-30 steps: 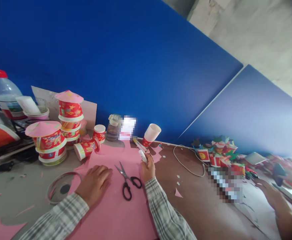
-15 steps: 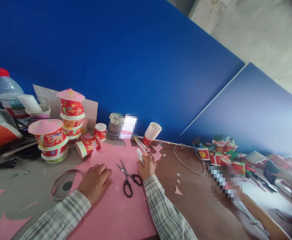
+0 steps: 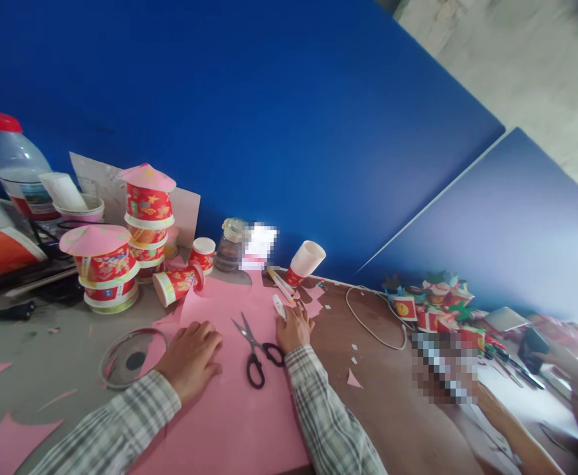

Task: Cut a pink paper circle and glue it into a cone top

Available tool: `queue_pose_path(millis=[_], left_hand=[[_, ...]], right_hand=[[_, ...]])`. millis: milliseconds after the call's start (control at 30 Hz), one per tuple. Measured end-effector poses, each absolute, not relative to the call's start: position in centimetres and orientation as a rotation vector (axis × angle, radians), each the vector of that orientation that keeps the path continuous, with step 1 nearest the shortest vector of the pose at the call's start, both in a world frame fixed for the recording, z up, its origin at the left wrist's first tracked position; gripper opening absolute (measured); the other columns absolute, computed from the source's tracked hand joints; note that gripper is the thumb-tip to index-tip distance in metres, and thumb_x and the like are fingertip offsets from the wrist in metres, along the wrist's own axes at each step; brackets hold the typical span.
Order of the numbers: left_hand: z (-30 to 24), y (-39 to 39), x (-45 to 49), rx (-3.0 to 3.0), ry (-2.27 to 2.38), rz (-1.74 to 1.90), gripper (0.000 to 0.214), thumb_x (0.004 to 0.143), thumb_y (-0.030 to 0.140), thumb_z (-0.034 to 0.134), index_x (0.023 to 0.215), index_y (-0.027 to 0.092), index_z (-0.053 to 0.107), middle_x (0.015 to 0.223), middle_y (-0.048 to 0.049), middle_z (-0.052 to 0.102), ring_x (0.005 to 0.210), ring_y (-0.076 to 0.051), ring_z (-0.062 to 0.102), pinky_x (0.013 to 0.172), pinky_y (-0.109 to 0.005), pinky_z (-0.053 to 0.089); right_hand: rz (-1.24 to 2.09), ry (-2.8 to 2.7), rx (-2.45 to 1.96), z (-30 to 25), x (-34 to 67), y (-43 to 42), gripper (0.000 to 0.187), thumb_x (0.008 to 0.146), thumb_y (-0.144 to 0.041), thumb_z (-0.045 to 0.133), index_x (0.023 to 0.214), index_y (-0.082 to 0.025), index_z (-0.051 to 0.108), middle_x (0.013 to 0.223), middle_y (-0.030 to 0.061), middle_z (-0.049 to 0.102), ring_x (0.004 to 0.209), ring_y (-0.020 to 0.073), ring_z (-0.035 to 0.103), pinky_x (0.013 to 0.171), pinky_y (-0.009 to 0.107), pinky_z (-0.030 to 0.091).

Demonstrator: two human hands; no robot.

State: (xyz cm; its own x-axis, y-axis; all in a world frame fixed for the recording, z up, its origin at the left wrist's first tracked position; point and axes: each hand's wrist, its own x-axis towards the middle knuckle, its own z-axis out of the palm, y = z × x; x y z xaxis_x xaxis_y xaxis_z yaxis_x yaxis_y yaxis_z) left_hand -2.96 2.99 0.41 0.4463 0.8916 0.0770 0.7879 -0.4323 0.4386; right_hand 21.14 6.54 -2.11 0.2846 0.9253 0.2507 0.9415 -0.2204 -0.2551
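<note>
My left hand [image 3: 193,356] lies flat on a large pink paper sheet [image 3: 234,422], fingers loosely stretched, holding nothing. My right hand [image 3: 293,327] rests on the same sheet farther right, closed around a small white tube, perhaps a glue stick [image 3: 279,307], whose tip points away from me. Black-handled scissors [image 3: 255,348] lie open on the pink paper between my two hands.
Stacked red paper cups with pink cone lids [image 3: 121,244] stand at the left, by a water bottle [image 3: 14,165] and a round glass lid [image 3: 133,357]. A glass jar [image 3: 230,245], a tipped cup [image 3: 305,262] and a white cable [image 3: 368,316] lie behind. Another person's arm [image 3: 526,435] works at the right.
My right hand with the white tube has drawn back slightly toward me and settled on the pink sheet. My left hand stays put. The camera view has shifted a little.
</note>
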Motion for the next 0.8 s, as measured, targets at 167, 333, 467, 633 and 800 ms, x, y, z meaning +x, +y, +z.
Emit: queue_pose_path(millis=[167, 333, 467, 633, 800], left_hand=[[0.2, 3.0, -2.8, 2.348, 1.470, 0.424, 0.038, 0.048, 0.040, 0.067, 0.081, 0.027, 0.053, 0.087, 0.0003, 0.053, 0.084, -0.022, 0.043, 0.073, -0.038, 0.032], [-0.1, 3.0, -2.9, 2.345, 1.502, 0.431, 0.042, 0.046, 0.042, 0.067, 0.082, 0.027, 0.052, 0.087, 0.0003, 0.052, 0.083, -0.022, 0.043, 0.073, -0.038, 0.032], [-0.1, 3.0, -2.9, 2.341, 1.501, 0.423, 0.033, 0.047, 0.040, 0.067, 0.072, 0.026, 0.052, 0.082, 0.0020, 0.052, 0.080, -0.021, 0.043, 0.070, -0.036, 0.032], [0.0, 3.0, -2.8, 2.333, 1.510, 0.406, 0.030, 0.047, 0.040, 0.067, 0.068, 0.025, 0.052, 0.080, 0.0024, 0.052, 0.078, -0.020, 0.043, 0.069, -0.036, 0.032], [0.4, 2.9, -2.7, 2.330, 1.506, 0.373, 0.025, 0.048, 0.039, 0.066, 0.061, 0.025, 0.051, 0.077, 0.0035, 0.052, 0.077, -0.020, 0.044, 0.067, -0.035, 0.033]], right_hand=[[-0.030, -1.717, -2.267, -1.9, 21.1, 6.6, 0.030, 0.070, -0.031, 0.061, 0.099, -0.026, 0.062, 0.102, 0.0085, 0.060, 0.102, 0.0303, 0.048, 0.084, 0.042, 0.034], [-0.032, -1.723, -2.280, -2.0, 21.1, 6.6, 0.029, 0.072, -0.032, 0.060, 0.101, -0.026, 0.061, 0.105, 0.0088, 0.058, 0.105, 0.0297, 0.046, 0.085, 0.040, 0.034], [-0.050, -1.684, -2.292, -1.9, 21.4, 6.6, 0.029, 0.072, -0.032, 0.059, 0.100, -0.025, 0.062, 0.105, 0.0096, 0.056, 0.103, 0.0299, 0.047, 0.082, 0.040, 0.036], [-0.077, -1.625, -2.288, -1.5, 21.8, 6.6, 0.033, 0.070, -0.037, 0.061, 0.101, -0.025, 0.062, 0.102, 0.0105, 0.055, 0.096, 0.0317, 0.049, 0.079, 0.042, 0.036], [-0.081, -1.605, -2.214, -0.8, 21.6, 6.2, 0.045, 0.066, -0.039, 0.063, 0.108, -0.024, 0.056, 0.107, 0.0096, 0.053, 0.098, 0.0319, 0.049, 0.080, 0.043, 0.036]])
